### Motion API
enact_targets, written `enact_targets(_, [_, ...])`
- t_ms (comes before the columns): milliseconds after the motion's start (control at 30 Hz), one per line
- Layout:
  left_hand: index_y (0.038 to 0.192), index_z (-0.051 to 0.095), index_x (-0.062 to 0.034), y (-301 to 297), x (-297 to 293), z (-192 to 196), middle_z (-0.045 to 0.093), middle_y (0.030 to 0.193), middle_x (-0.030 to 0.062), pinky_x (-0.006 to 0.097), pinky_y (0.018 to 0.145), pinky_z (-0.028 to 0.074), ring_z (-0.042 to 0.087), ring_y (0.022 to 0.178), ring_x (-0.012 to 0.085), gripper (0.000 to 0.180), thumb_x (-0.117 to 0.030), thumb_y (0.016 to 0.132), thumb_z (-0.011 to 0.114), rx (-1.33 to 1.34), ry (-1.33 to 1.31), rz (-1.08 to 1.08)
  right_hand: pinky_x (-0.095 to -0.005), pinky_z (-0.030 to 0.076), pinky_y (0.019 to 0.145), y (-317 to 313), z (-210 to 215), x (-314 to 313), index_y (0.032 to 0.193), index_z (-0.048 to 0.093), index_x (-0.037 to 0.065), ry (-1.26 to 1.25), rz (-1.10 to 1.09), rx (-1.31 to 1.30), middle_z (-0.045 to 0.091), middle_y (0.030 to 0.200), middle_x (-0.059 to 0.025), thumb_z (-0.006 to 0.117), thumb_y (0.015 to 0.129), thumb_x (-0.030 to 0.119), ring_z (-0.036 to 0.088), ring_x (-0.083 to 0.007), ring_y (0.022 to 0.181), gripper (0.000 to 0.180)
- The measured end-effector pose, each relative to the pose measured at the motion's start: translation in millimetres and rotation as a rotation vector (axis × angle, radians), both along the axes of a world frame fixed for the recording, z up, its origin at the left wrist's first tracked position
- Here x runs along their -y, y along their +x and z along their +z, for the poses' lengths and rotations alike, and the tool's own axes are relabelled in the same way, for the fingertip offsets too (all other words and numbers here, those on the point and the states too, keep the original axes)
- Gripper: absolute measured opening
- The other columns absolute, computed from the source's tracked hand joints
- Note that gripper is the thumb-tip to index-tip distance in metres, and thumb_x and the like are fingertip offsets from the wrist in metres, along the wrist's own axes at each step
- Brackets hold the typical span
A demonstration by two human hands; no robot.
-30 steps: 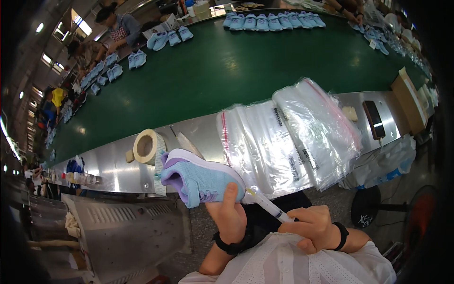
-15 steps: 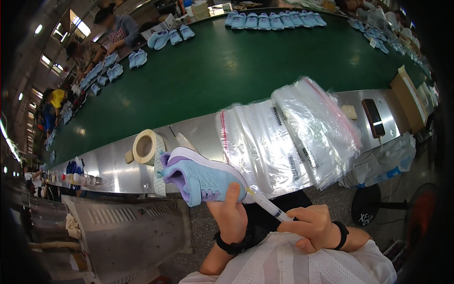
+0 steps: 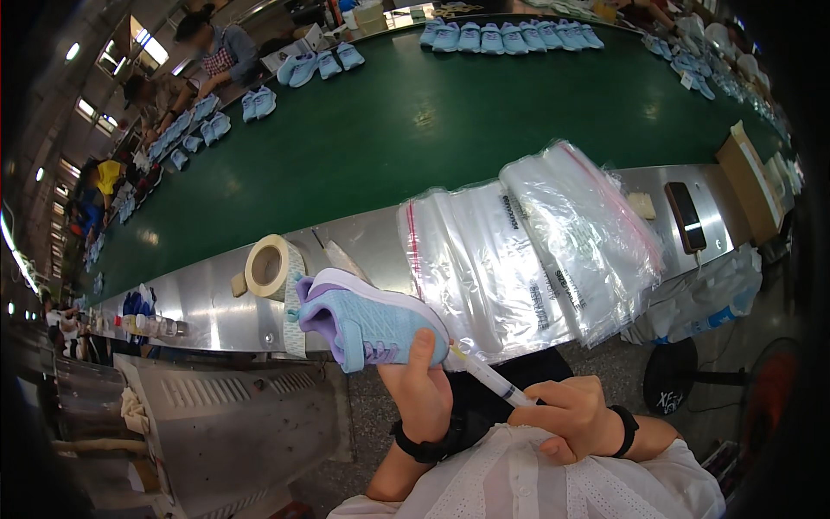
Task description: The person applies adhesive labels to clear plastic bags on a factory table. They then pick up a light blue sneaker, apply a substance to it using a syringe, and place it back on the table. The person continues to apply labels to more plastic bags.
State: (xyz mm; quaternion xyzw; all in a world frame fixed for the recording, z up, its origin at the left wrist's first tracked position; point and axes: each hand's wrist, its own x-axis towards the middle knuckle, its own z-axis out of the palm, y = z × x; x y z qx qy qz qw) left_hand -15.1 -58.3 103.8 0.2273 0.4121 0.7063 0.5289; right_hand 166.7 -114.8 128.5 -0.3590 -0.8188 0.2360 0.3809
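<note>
My left hand (image 3: pixel 419 396) grips a light blue sneaker (image 3: pixel 380 327) by its toe, the thumb lying over the front of the upper. The shoe has a lilac lining and laces and a white sole, and its heel points left. In my right hand (image 3: pixel 566 415) is a clear syringe (image 3: pixel 494 377), with the fingers closed round its rear end. Its yellowish tip meets the edge of the shoe's toe, where upper and sole join. The far side of the shoe and my left fingers beneath it are hidden.
Clear plastic bags (image 3: pixel 553 251) lie stacked on the metal ledge (image 3: pixel 216 311), near a tape roll (image 3: pixel 270 266), a phone (image 3: pixel 685 216) and a cardboard box (image 3: pixel 750 182). Beyond runs a green conveyor belt (image 3: pixel 346 147) carrying rows of sneakers (image 3: pixel 510 37). Co-workers (image 3: pixel 220 52) sit along its far side.
Both hands, the sneaker and the syringe keep nearly the same pose. The background is shifted slightly to the right, and some shoes at the far left of the belt sit a little differently.
</note>
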Motion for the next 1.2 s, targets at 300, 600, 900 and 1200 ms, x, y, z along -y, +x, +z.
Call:
enact_targets(300, [0.113, 0.047, -0.0059, 10.0, -9.5, 2.6, 0.054, 0.098, 0.0045, 0.034, 0.070, 0.049, 0.055, 0.086, 0.0162, 0.028, -0.012, 0.087, 0.056, 0.058, -0.107, 0.005, -0.0268, 0.042, 0.040, 8.7, -5.3, -3.6, 0.086, 0.065, 0.014, -0.030, 0.006, 0.033, 0.059, 0.077, -0.0066, 0.055, 0.081, 0.043, 0.053, -0.0184, 0.045, 0.031])
enact_targets(600, [0.107, 0.051, -0.0092, 4.9, -23.4, -20.1, 0.056, 0.095, 0.0030, 0.035, 0.070, 0.046, 0.054, 0.086, 0.0163, 0.023, -0.017, 0.087, 0.058, 0.345, -0.316, -0.208, -0.0270, 0.045, 0.047, 71.0, -3.2, -12.7, 0.091, 0.062, 0.001, -0.061, -0.341, -0.250, 0.060, 0.083, -0.0166, 0.031, 0.094, 0.046, 0.056, -0.0172, 0.053, 0.055])
enact_targets(900, [0.100, 0.056, -0.0070, -1.2, -20.4, -47.6, 0.061, 0.084, 0.0061, 0.031, 0.056, 0.048, 0.059, 0.074, 0.0176, 0.020, -0.020, 0.085, 0.060, 0.333, -0.335, -0.312, -0.0376, 0.047, 0.071, 227.9, -92.0, -37.4, 0.085, 0.064, 0.006, 0.012, -1.032, 0.391, 0.062, 0.086, -0.0095, 0.050, 0.086, 0.020, 0.058, -0.0303, 0.081, 0.020])
enact_targets(1200, [0.117, 0.047, -0.0056, -7.6, -12.7, -51.0, 0.058, 0.099, 0.0040, 0.030, 0.058, 0.049, 0.059, 0.081, 0.0160, 0.038, -0.009, 0.082, 0.059, 0.123, -0.276, -0.385, -0.0408, 0.045, 0.078, 258.4, -120.8, -59.2, 0.083, 0.065, 0.004, 0.026, -0.939, 0.427, 0.063, 0.087, -0.0131, 0.054, 0.085, 0.019, 0.057, -0.0326, 0.090, 0.019])
